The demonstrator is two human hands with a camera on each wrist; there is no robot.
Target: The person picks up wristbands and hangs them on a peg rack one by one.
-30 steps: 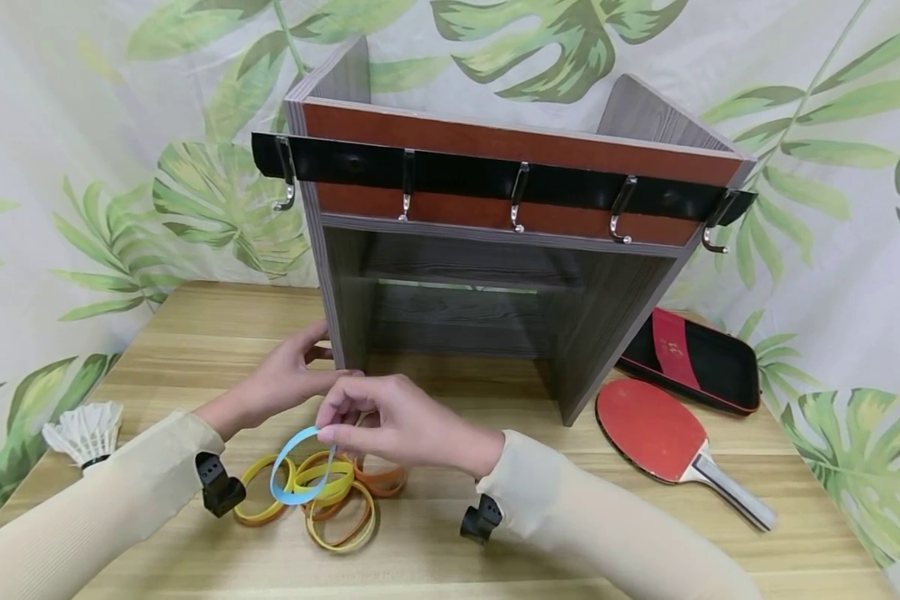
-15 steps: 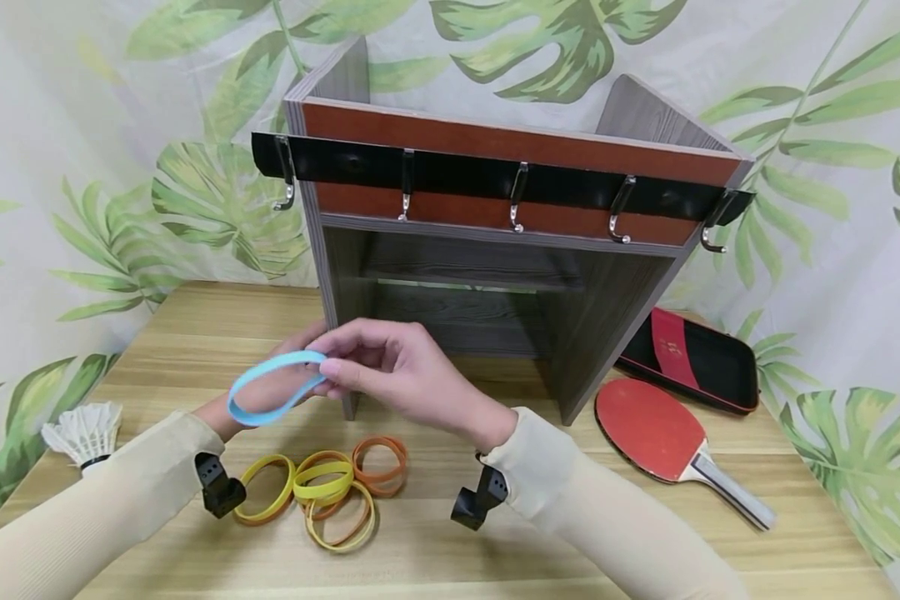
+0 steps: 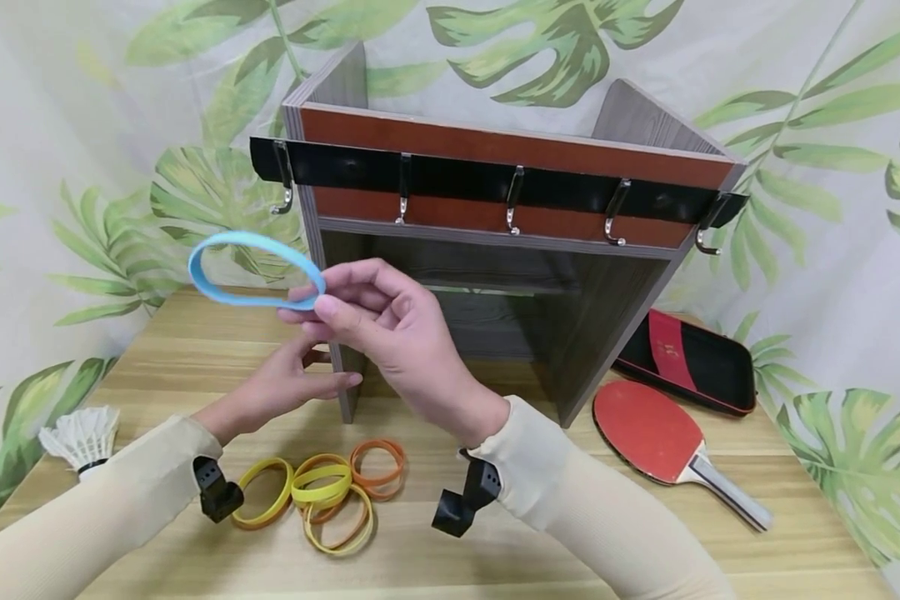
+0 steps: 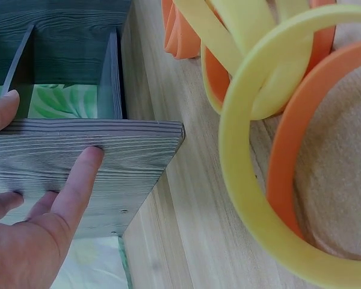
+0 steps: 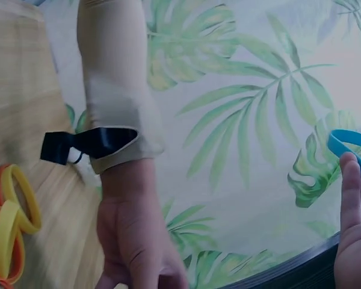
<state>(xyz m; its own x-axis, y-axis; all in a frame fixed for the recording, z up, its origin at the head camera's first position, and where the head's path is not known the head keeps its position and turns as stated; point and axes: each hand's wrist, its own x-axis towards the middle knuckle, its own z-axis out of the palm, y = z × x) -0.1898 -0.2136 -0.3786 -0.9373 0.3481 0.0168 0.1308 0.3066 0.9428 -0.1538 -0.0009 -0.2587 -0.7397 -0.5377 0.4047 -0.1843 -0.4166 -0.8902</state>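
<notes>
My right hand (image 3: 412, 350) pinches a light blue silicone wristband (image 3: 243, 240) between thumb and fingertips. It hangs in the air left of the grey wooden shelf (image 3: 607, 333), lower than the leftmost hook (image 3: 283, 187). The blue band (image 5: 349, 137) shows at the edge of the right wrist view. My left hand (image 3: 266, 390) grips the shelf's left side panel (image 4: 126, 141), thumb on one side and fingers spread along the outer face. Several yellow and orange wristbands (image 3: 322, 493) lie loosely piled on the table in front of that hand.
A black rail (image 3: 457, 177) with several metal hooks runs across the shelf's front. To the right lie a red table tennis paddle (image 3: 648, 429) and its black case (image 3: 720, 367). A shuttlecock (image 3: 82, 437) stands at the left on the wooden table (image 3: 450, 558).
My right hand has lifted the blue wristband from beside the pile, up and to the left, toward hook height. My left hand stays at the shelf's side panel.
</notes>
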